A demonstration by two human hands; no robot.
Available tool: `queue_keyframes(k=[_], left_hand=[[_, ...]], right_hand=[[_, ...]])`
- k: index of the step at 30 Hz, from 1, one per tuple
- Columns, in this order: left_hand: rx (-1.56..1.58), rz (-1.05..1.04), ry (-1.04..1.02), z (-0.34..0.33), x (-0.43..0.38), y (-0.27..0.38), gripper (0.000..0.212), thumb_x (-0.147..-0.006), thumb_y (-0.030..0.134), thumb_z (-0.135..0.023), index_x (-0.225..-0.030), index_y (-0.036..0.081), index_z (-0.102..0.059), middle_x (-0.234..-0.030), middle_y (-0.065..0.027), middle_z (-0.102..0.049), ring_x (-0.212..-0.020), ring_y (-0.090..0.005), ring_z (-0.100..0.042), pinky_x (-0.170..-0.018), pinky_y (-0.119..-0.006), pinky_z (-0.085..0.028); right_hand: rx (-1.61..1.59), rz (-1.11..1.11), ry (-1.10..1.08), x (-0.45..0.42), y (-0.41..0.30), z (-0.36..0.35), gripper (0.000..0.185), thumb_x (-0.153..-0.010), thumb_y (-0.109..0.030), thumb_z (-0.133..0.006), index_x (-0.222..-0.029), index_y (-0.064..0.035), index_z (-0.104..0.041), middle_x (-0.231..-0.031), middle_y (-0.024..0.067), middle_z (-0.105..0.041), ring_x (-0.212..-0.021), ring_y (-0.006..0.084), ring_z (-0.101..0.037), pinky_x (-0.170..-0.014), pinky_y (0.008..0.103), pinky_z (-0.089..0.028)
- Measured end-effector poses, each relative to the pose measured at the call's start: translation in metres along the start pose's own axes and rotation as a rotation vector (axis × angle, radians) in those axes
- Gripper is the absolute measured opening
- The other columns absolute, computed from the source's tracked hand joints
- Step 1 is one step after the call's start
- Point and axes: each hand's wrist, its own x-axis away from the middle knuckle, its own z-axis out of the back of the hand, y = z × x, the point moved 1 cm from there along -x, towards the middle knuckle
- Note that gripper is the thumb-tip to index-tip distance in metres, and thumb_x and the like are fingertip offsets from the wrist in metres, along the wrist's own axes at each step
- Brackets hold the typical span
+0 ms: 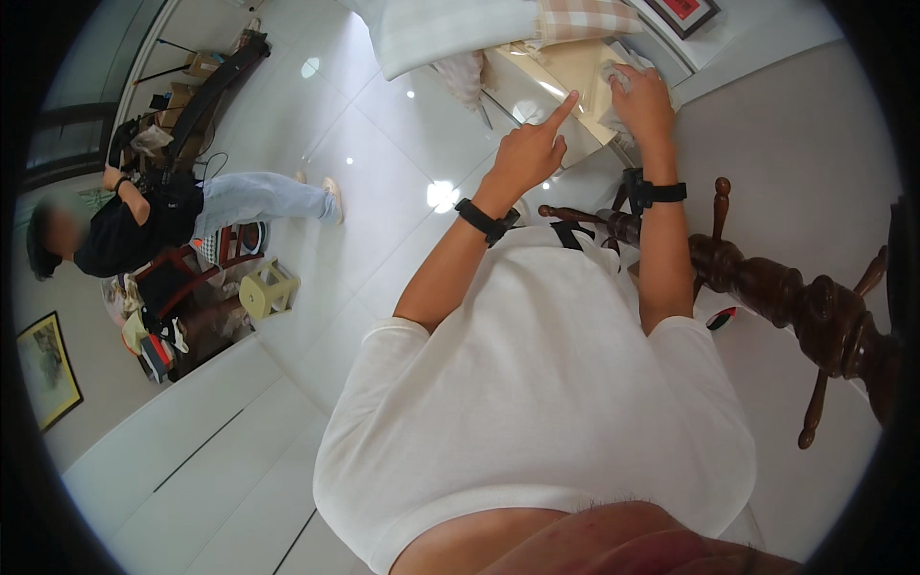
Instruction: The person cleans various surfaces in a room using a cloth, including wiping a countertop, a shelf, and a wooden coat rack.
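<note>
My right hand point(642, 104) grips a crumpled grey cloth point(611, 121) against the right side of a glossy cream cabinet top point(586, 72). Part of the cloth sticks out beyond the fingertips and hangs by the near edge. My left hand point(530, 152) holds nothing; its index finger points out over the cabinet's near left edge, with the thumb apart and the other fingers curled. Whether that fingertip touches the surface I cannot tell. Each wrist wears a black strap.
Pale bedding point(453, 32) and a checked cloth point(586, 18) overhang the cabinet's far side. A turned dark-wood coat stand point(780, 284) is close on my right. Leftward are a person point(136, 223), a plastic stool point(269, 289) and a cluttered wooden chair point(205, 287) on glossy floor tiles point(323, 144).
</note>
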Motion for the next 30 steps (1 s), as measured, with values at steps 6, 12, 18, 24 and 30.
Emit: queue_keyframes(k=[6,12,18,24,30], left_hand=[[-0.061,0.068,-0.063,-0.006,-0.005,-0.004,0.078,-0.085,0.014,-0.054,-0.152,0.032,-0.019,-0.071,-0.0198,-0.065,-0.066,-0.0396,-0.064,-0.064,-0.05,-0.051],[-0.017,0.08,-0.058,-0.013,-0.004,-0.008,0.08,-0.084,0.014,-0.054,-0.152,0.033,-0.017,-0.071,-0.0198,-0.065,-0.066,-0.0397,-0.064,-0.065,-0.05,-0.052],[0.011,0.095,-0.047,-0.021,-0.003,-0.008,0.081,-0.084,0.014,-0.055,-0.152,0.033,-0.015,-0.069,-0.018,-0.064,-0.066,-0.039,-0.064,-0.064,-0.049,-0.052],[0.035,0.089,-0.024,-0.024,-0.005,-0.01,0.083,-0.084,0.013,-0.056,-0.152,0.035,-0.013,-0.068,-0.0176,-0.064,-0.067,-0.0398,-0.064,-0.065,-0.05,-0.052],[0.059,0.088,-0.008,-0.026,-0.004,-0.014,0.082,-0.081,0.012,-0.054,-0.151,0.033,-0.017,-0.072,-0.0189,-0.065,-0.07,-0.0396,-0.065,-0.069,-0.049,-0.052]], right_hand=[[-0.046,0.057,-0.072,0.038,-0.011,0.011,0.031,-0.087,-0.027,-0.06,-0.115,-0.0177,-0.069,-0.104,0.0152,-0.058,-0.101,0.034,-0.058,-0.083,0.0443,-0.051],[-0.073,0.08,-0.094,0.068,-0.012,0.015,0.031,-0.086,-0.026,-0.061,-0.115,-0.0168,-0.069,-0.098,0.0159,-0.057,-0.095,0.0349,-0.06,-0.08,0.0431,-0.05],[0.038,0.003,-0.061,0.024,0.008,0.018,0.032,-0.089,-0.029,-0.06,-0.117,-0.0161,-0.068,-0.102,0.0179,-0.059,-0.096,0.0374,-0.06,-0.082,0.0429,-0.05],[0.064,-0.052,-0.076,0.004,0.012,0.016,0.031,-0.087,-0.03,-0.061,-0.115,-0.0176,-0.069,-0.112,0.0184,-0.06,-0.102,0.0369,-0.061,-0.085,0.0457,-0.051],[-0.001,-0.022,-0.12,0.053,-0.009,0.024,0.033,-0.087,-0.029,-0.06,-0.115,-0.0137,-0.069,-0.11,0.0204,-0.061,-0.1,0.0369,-0.062,-0.084,0.0446,-0.051]])
